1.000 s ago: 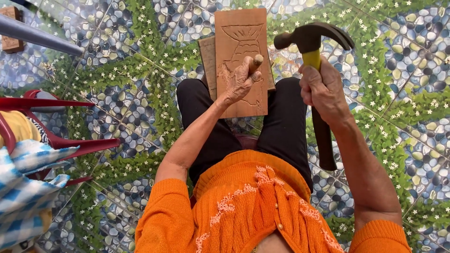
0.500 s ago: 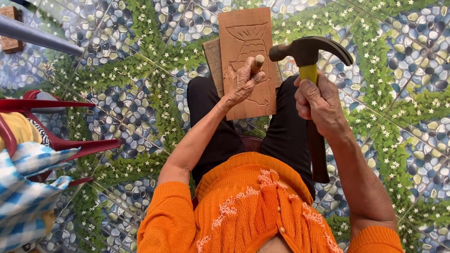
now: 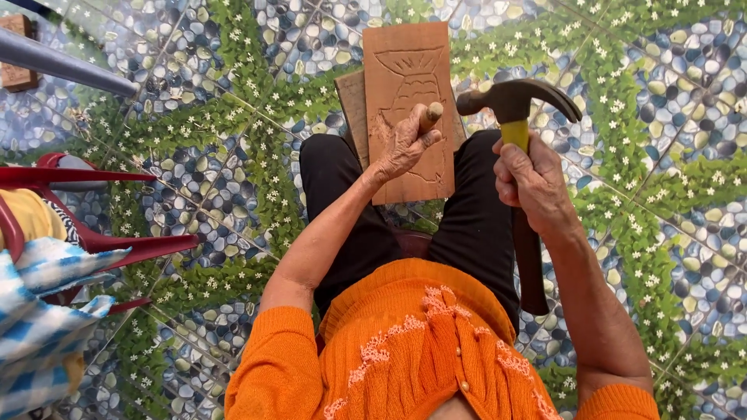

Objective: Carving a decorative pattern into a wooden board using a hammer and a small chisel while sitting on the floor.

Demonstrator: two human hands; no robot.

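Observation:
A carved wooden board [image 3: 411, 78] with a vase-like outline rests on my lap, across my black trousers [image 3: 475, 225]. My left hand [image 3: 403, 144] grips a wooden-handled chisel [image 3: 430, 115] held against the board's middle. My right hand [image 3: 533, 183] is closed around the yellow and dark handle of a claw hammer [image 3: 517, 101], whose head hovers just right of the chisel's top. A second, darker board [image 3: 352, 101] sticks out from under the carved one. I wear an orange knitted top.
A red plastic chair [image 3: 93, 241] stands at the left with blue checked cloth [image 3: 47, 319] over it. A grey pole [image 3: 62, 62] crosses the top left, near a small wooden block [image 3: 17, 74]. The floor has pebble-and-leaf patterned tiles.
The hammer head has come down and left toward the chisel's end. My left hand has closed more tightly round the chisel.

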